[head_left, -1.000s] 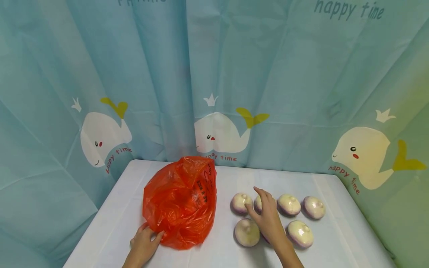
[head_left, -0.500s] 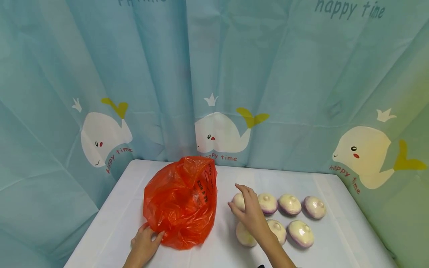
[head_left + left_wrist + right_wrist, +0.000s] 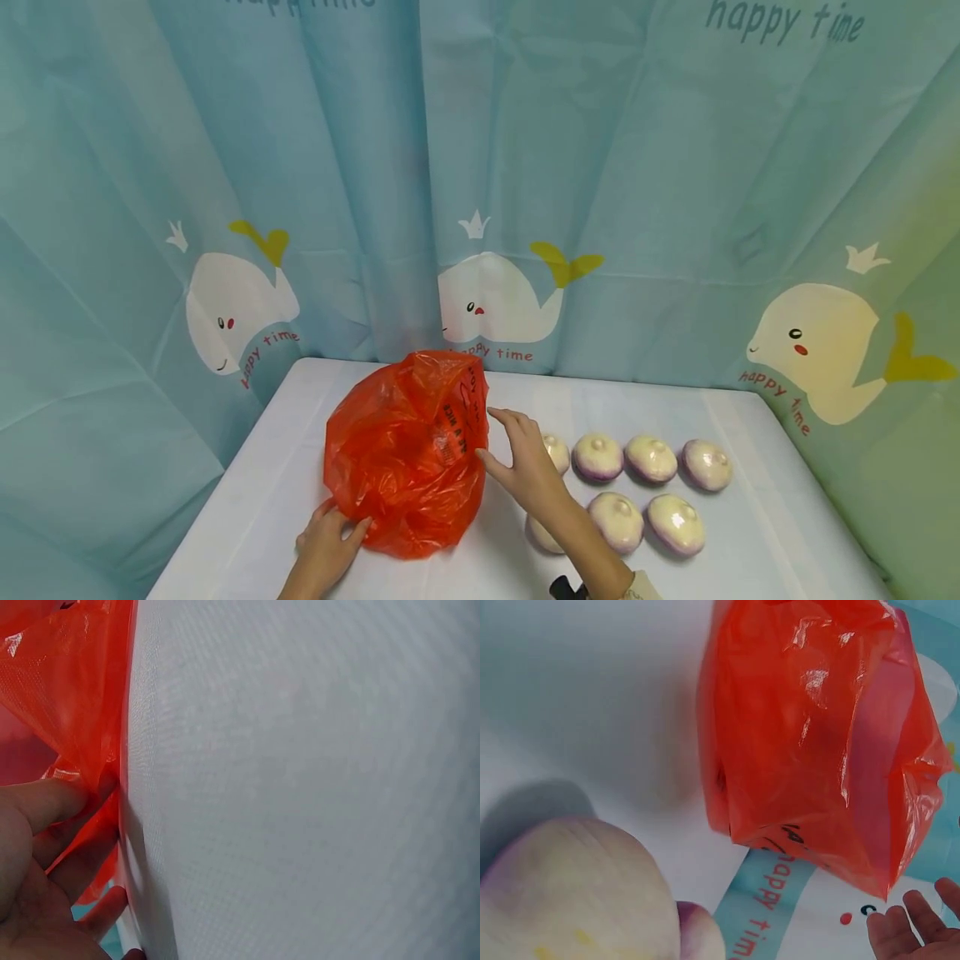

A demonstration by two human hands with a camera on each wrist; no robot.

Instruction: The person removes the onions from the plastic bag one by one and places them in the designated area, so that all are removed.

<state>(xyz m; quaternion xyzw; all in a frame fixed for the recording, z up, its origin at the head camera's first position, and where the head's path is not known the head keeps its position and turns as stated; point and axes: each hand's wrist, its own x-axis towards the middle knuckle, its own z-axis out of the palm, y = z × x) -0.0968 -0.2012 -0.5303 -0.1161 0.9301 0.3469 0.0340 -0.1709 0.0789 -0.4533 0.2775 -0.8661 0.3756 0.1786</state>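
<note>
A red plastic bag (image 3: 405,454) with black print stands on the white table, its mouth spread. My left hand (image 3: 326,546) pinches the bag's near left rim between thumb and fingers; in the left wrist view the hand (image 3: 41,877) has red film (image 3: 67,690) between them. Just right of the bag, my right hand (image 3: 525,467) has its fingers spread and holds nothing. In the right wrist view those fingers (image 3: 891,930) lie beside the bag's rim, seemingly apart from it. Several turnip-like cream-and-purple vegetables (image 3: 617,522) sit in two rows; my right hand and forearm partly hide two.
The white table (image 3: 765,533) ends at a blue curtain (image 3: 637,317) printed with whales, which hangs behind and at both sides. A small black object (image 3: 566,587) shows beneath my right forearm at the near edge.
My right hand has moved left, from above the vegetables to the bag's right side, uncovering several vegetables. My left hand has stayed on the bag's rim.
</note>
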